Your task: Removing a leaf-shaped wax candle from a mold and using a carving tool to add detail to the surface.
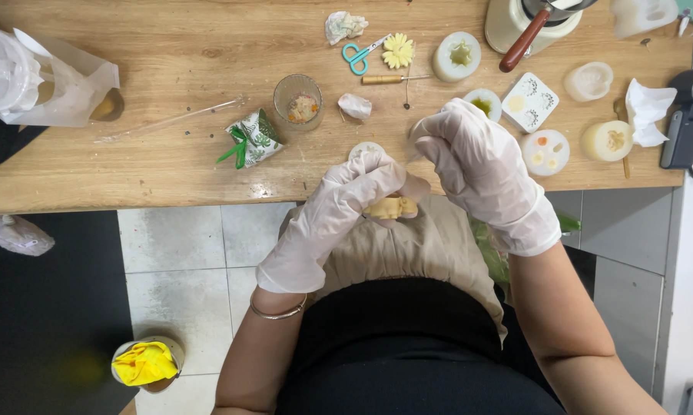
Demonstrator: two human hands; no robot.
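Note:
Both my hands wear thin white gloves. My left hand [339, 211] is closed around a small pale yellow moulded piece [391, 207], held over my lap just off the front edge of the wooden table [170, 161]. My right hand [481, 165] hovers just right of it, fingers curled, thumb and forefinger pinched together near the table edge; whether anything is between them I cannot tell. A round white mould [364, 148] lies on the table right behind my left hand.
On the table: a small glass cup [298, 100], a leaf-print wrapped packet [254, 138], teal scissors [359, 54], a yellow flower shape [398, 51], several white moulds [529, 100], a pot with a brown handle [527, 31], crumpled tissues. A cup holding yellow cloth [147, 363] stands on the tiled floor.

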